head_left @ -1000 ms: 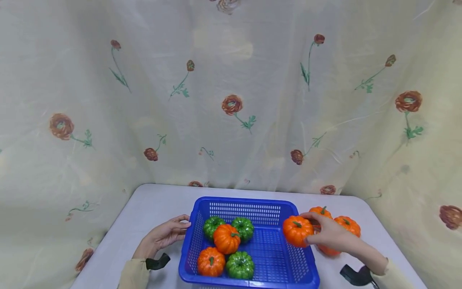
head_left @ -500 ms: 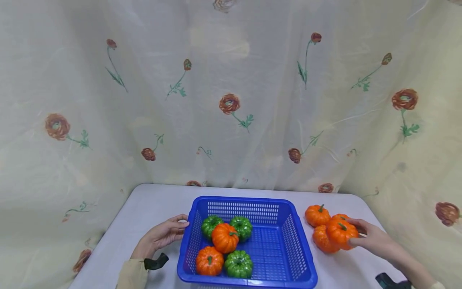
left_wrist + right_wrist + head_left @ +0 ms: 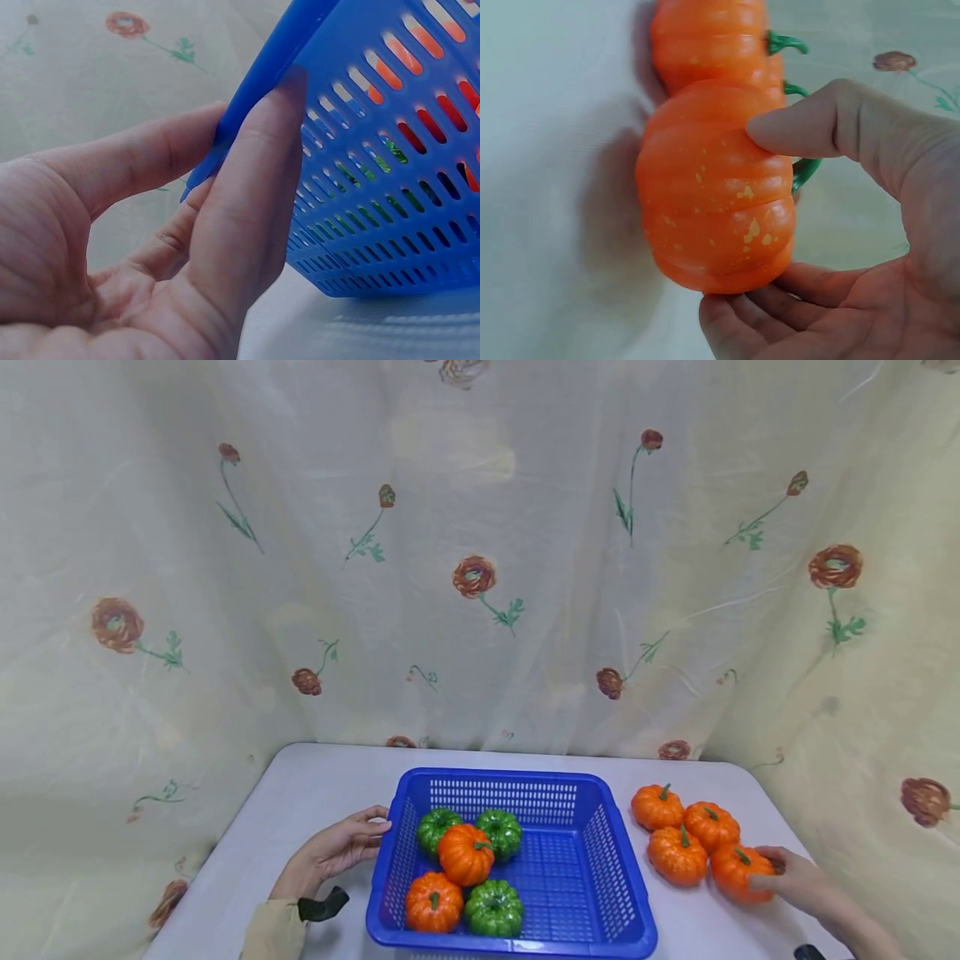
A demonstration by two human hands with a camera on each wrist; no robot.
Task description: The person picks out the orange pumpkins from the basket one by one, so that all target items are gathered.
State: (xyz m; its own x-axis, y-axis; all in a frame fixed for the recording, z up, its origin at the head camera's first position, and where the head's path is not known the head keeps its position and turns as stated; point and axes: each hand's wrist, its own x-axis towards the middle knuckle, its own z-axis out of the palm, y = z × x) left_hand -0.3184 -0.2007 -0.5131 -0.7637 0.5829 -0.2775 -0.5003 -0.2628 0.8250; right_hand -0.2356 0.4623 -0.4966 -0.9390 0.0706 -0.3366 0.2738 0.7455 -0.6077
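Observation:
On the table's right side, my right hand (image 3: pixel 798 883) holds an orange toy pumpkin (image 3: pixel 738 872) with a green stem. In the right wrist view the thumb lies on one side of this pumpkin (image 3: pixel 716 202) and the fingers curl under the other. Three more orange pumpkins (image 3: pixel 677 855) sit close together to its left. A blue plastic basket (image 3: pixel 588 947) stands at the middle front, with two orange pumpkins (image 3: pixel 465 855) and three green pumpkins (image 3: pixel 495 908) in its left half. My left hand (image 3: pixel 336 850) pinches the basket's left rim (image 3: pixel 259 71) between thumb and fingers.
The white table (image 3: pixel 322 777) has rounded back corners. A flowered curtain (image 3: pixel 480 693) hangs behind it and along both sides. Slotted walls (image 3: pixel 360 157) rise around the basket, and its right side stands between the pumpkins inside and the outer group.
My right hand has carried the orange pumpkin from above the basket's right rim to the table, at the front right of the other pumpkins. My left hand stays on the rim.

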